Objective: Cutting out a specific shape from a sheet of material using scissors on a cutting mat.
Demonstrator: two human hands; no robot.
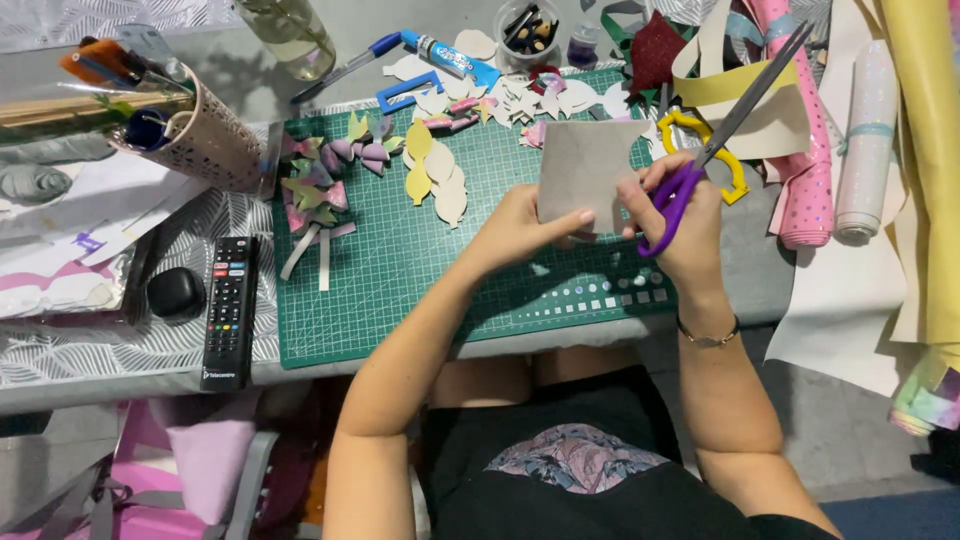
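Head view, looking down at a cluttered craft surface (120,375). Left hand (520,228) closed on the lower left edge of a grey square of card (585,170), thumb pressed flat across its front, holding it tilted just above a green cutting mat (400,270). Right hand (680,215) wrapped around purple-handled scissors (725,125), fingers through the loops, long blades pointing up and to the right, away from the card and nearly together. Fingertips of that hand touching the card's right edge as well. Thin bracelet (708,335) on the right wrist.

On the mat's far left, a cluster of small paper cut-outs (315,185) in pink, green and purple, with yellow and cream leaf shapes (435,175) just beside them. White paper scraps (530,100) heaped along the mat's top edge, near a blue-capped glue tube (455,55) and a blue pen (350,65). Off the mat to the left, a black remote control (228,310) lying lengthwise, a small black rounded case (176,293) beside it, and a perforated pen holder (205,140) tipped on its side. To the right, rolls of pink, white and yellow craft sheet (860,150) standing close together, and a yellow outline shape (690,130) partly hidden behind the scissors.
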